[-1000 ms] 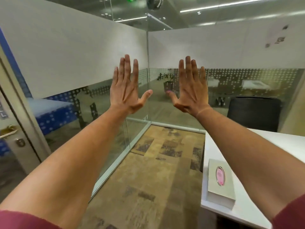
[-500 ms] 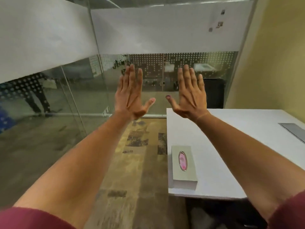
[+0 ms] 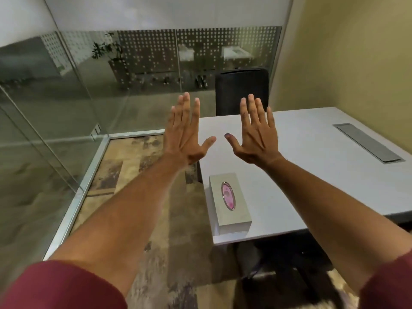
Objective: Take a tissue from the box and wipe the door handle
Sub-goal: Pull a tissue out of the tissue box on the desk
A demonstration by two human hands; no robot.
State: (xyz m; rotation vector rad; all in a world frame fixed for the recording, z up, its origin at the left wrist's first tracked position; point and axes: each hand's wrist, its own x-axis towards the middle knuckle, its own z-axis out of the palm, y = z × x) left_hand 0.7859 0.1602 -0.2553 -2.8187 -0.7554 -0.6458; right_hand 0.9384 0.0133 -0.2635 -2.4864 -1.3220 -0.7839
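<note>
A grey tissue box (image 3: pixel 229 202) with a pink oval opening lies near the front left corner of the white table (image 3: pixel 312 175). My left hand (image 3: pixel 186 134) is held out flat, fingers spread, empty, above the table's left edge and beyond the box. My right hand (image 3: pixel 256 134) is likewise spread and empty over the table, further from me than the box. Both hands hover in the air, touching nothing. No tissue sticks out of the box. The door handle is out of view.
Glass partition walls (image 3: pixel 66 97) run along the left and back. A black chair (image 3: pixel 242 90) stands behind the table. A grey cable hatch (image 3: pixel 367 142) is set in the table's right side. A yellow wall (image 3: pixel 345 52) is on the right. Patterned carpet (image 3: pixel 138 197) covers the floor.
The view has swung right and down, away from the door at the left; the table and tissue box now sit centrally. Both hands stay spread and empty, lower in view.
</note>
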